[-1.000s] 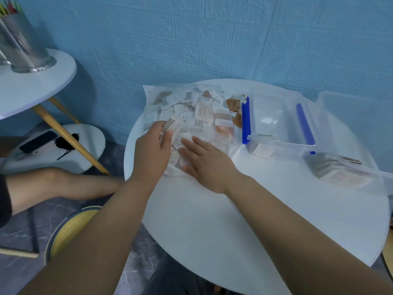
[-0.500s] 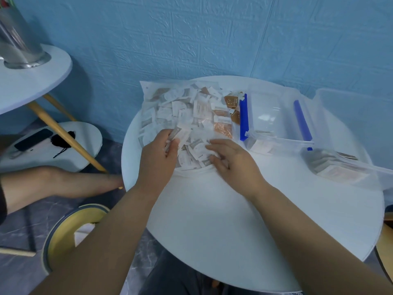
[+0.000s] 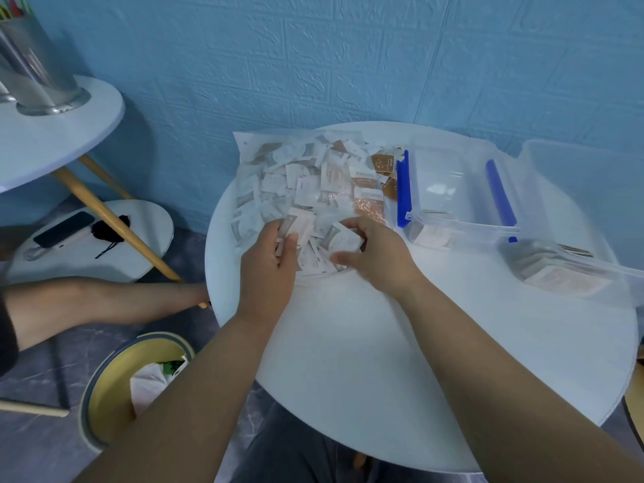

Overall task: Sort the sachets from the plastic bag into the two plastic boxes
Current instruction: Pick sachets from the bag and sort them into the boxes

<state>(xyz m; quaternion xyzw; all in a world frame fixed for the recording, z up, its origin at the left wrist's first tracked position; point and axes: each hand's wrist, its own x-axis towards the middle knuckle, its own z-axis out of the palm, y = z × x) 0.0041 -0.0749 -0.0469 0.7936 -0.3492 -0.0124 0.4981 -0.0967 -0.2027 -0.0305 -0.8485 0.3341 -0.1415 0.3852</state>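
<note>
Closest to me, my two forearms reach out over the white round table (image 3: pixel 383 371). Down on the floor to my left stands a yellow-lined bin (image 3: pixel 104 395) with crumpled waste in it.

Further out, both hands work at the near edge of the plastic bag (image 3: pixel 303 183), which lies flat on the left half of the table, full of small white and copper-brown packets. My left hand (image 3: pixel 268 270) has its fingers curled and pinches a few sachets (image 3: pixel 296 226) against the thumb, just above the heap. My right hand (image 3: pixel 378 263), just beside it, curls its fingers and thumb round one white sachet (image 3: pixel 343 242) at the bag's mouth.

To the right of the bag, touching it, sits the clear box with blue clips (image 3: pixel 453 221), with a few pale packets in its near corner. Right of that lies the second clear box (image 3: pixel 599 264), with a stack of pinkish packets inside.

Off to the far left is a side table (image 3: pixel 52 141) bearing a metal cup (image 3: pixel 41 74), and under it a low stool (image 3: pixel 139 217) with a phone (image 3: pixel 64 229) on it. A blue textured wall (image 3: pixel 348 64) closes the back.
</note>
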